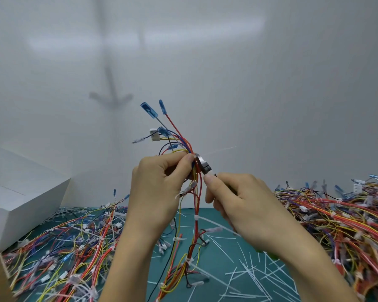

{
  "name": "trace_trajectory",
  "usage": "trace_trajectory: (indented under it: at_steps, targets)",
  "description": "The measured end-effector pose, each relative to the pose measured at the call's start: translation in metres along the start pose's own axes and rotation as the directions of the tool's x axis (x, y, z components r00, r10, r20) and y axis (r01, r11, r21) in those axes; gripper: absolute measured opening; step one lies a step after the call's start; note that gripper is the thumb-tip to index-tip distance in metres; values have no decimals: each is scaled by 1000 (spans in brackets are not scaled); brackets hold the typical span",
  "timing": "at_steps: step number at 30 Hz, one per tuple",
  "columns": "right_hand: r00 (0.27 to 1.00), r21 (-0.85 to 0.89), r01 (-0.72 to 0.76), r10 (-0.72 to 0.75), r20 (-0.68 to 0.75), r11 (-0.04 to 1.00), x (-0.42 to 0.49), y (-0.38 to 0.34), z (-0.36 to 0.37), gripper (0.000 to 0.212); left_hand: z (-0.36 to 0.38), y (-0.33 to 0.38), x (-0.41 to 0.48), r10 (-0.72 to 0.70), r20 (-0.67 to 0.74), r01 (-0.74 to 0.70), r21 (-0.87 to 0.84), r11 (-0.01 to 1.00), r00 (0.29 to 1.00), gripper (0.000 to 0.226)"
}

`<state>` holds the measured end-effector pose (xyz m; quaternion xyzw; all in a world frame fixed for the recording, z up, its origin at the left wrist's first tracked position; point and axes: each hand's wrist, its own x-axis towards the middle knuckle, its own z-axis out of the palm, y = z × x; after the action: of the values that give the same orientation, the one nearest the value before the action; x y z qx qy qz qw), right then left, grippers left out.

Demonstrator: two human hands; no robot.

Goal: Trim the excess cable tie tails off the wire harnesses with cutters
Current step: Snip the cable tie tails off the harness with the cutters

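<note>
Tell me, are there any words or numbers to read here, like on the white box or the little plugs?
None can be read.
White box: plain sides, nothing printed.
White plug on the harness in the left hand: too small and blurred.
Cutters in the right hand: only the metal head shows, no brand seen.
Green mat: no marks to read.

Raised close together, the left hand (157, 188) pinches the wire harness (197, 203) and the right hand (238, 199) apparently grips the cutters (203, 164).
</note>
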<state>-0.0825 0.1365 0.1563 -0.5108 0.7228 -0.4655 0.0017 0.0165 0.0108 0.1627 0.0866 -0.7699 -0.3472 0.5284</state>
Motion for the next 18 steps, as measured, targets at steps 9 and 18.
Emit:
trace_trajectory:
  at_steps: [9, 18]
  targets:
    - [979, 387, -134, 60, 196, 912, 1, -1, -2, 49, 0, -5, 1, 3, -7, -4, -76, 997, 1000, 19]
    - [993, 275, -82, 103, -61, 958, 5, 8, 0, 35, -4, -12, 1, -94, -24, 91, -84, 992, 995, 15]
